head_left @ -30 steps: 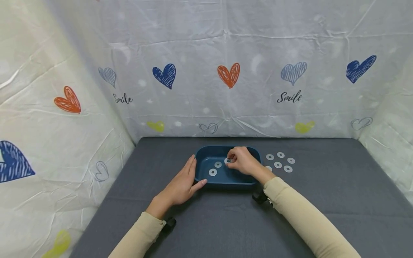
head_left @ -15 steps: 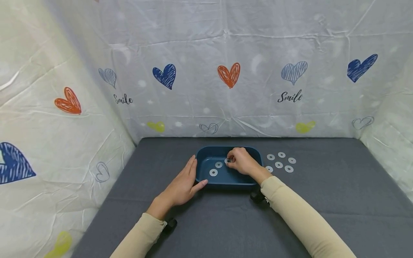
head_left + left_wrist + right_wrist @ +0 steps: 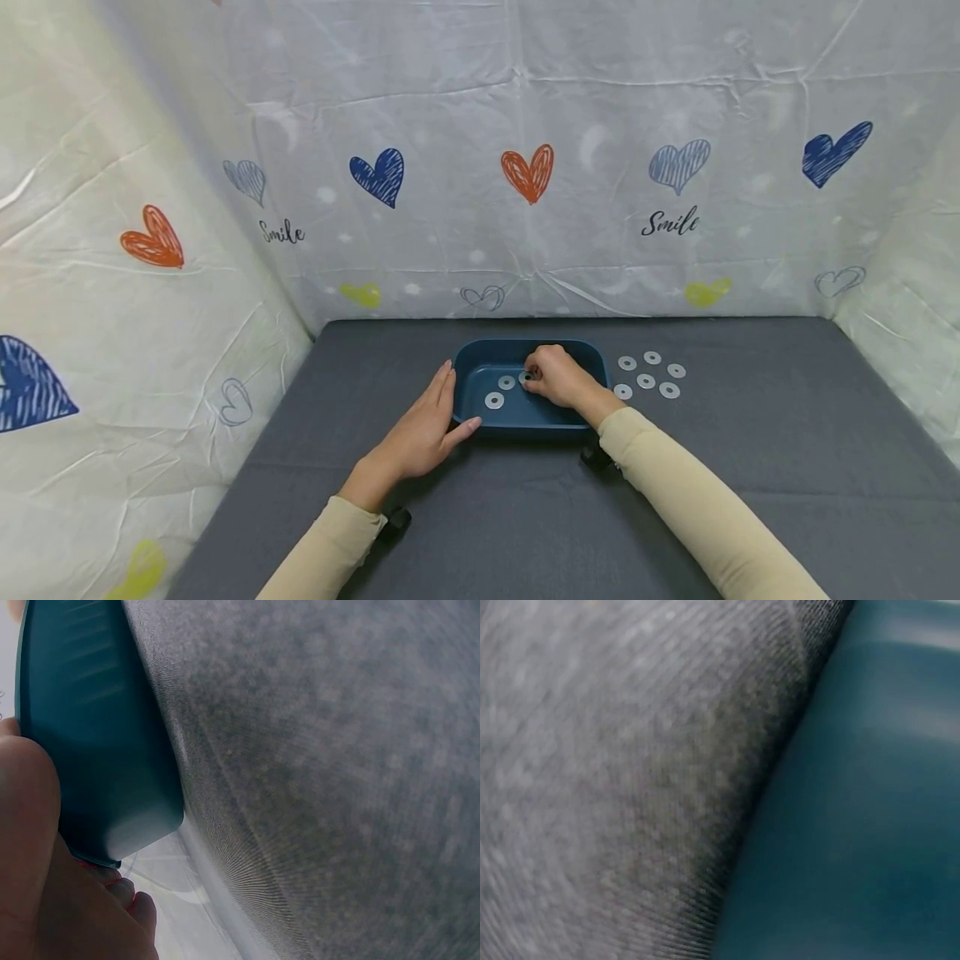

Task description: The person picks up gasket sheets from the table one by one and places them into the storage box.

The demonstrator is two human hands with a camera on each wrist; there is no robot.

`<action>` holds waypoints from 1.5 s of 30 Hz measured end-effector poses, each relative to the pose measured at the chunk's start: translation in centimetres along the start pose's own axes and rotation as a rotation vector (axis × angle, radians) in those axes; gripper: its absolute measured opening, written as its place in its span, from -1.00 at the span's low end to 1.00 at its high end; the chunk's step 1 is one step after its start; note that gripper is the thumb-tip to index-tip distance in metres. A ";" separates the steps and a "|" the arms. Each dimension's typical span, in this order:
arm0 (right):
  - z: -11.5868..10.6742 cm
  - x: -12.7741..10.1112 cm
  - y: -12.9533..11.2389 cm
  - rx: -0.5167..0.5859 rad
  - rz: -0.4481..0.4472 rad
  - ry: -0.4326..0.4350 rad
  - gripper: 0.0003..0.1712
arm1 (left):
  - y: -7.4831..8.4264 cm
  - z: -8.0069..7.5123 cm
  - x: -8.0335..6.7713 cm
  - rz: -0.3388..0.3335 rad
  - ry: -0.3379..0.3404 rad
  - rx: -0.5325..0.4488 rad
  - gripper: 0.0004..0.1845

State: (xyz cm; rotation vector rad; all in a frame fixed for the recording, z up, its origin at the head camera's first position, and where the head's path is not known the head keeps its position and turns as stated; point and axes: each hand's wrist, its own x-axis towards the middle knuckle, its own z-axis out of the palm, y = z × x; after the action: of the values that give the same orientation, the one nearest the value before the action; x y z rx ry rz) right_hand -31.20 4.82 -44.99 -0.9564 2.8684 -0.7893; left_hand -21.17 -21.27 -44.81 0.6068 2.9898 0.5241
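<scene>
The right hand, fingers pinching a washer, is lowering slightly inside the blue tray, beside two washers; the left hand, fingers straight, is steadying the tray's left wall.

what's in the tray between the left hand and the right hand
In the head view, two washers lie on the tray floor between them: one nearer the left hand, another closer to the right hand, whose fingers pinch a third.
</scene>
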 end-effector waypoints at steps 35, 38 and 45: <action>-5.0 -5.5 -0.2 0.066 -0.078 0.039 -0.52 | 0.1 -0.1 -0.2 0.018 0.012 -0.001 0.04; -5.4 -6.2 0.2 0.095 -0.122 0.075 -0.57 | 0.2 -0.1 -0.2 0.022 0.014 -0.010 0.05; -6.6 -8.1 1.0 0.118 -0.133 0.125 -0.65 | 0.2 -0.1 0.0 0.028 0.021 -0.012 0.04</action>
State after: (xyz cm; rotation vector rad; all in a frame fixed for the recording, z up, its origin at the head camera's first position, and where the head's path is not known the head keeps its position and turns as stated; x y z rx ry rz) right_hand -26.33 13.14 -40.87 -1.1303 2.8455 -1.0523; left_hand -21.08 -21.17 -44.63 0.6476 2.9990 0.5534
